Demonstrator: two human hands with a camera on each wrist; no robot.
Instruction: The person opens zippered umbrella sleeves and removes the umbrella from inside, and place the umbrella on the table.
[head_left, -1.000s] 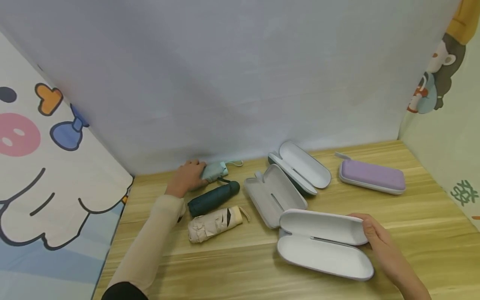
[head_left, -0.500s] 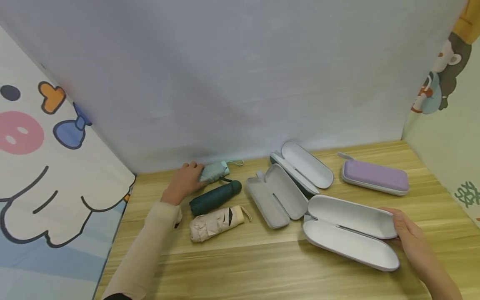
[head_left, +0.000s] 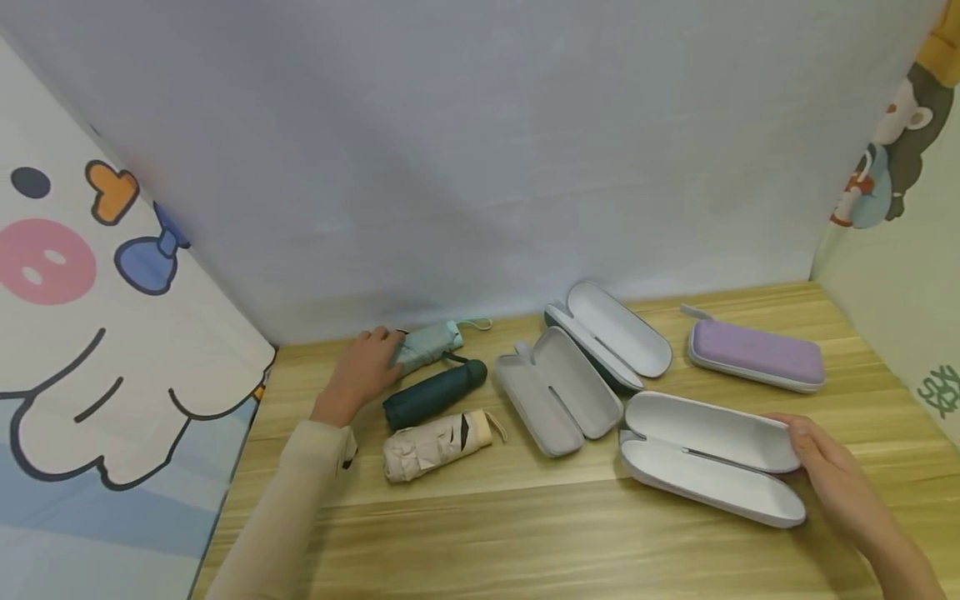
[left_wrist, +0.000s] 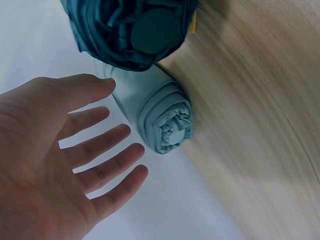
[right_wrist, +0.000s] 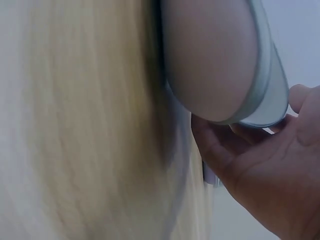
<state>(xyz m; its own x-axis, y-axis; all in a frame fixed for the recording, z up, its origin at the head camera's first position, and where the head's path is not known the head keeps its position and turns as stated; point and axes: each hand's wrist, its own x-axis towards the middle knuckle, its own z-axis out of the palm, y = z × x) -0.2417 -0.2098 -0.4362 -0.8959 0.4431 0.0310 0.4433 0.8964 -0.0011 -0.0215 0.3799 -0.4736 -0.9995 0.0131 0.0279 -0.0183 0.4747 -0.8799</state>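
In the head view my left hand [head_left: 363, 371] is at the near end of a light teal folding umbrella [head_left: 431, 344]. The left wrist view shows its fingers spread and relaxed beside the teal umbrella [left_wrist: 165, 115], with nothing in the grasp. A dark green folding umbrella [head_left: 435, 393] and a beige one [head_left: 437, 447] lie in front of it. At the right, my right hand [head_left: 836, 471] pinches the end of an open hard-shell case [head_left: 712, 492] with a white inside. Its thumb is at the rim and its fingers are behind the lid, partly hidden.
A grey open case [head_left: 543, 404] and a dark green open case with a white inside [head_left: 618, 329] lie mid-table. A closed purple case [head_left: 757, 354] lies at the back right. A white cloth wall [head_left: 480, 167] rises behind the wooden table [head_left: 450, 542].
My right hand has carried the open case to the right, away from the grey case. My left hand has drawn slightly leftward, uncovering more of the teal umbrella.
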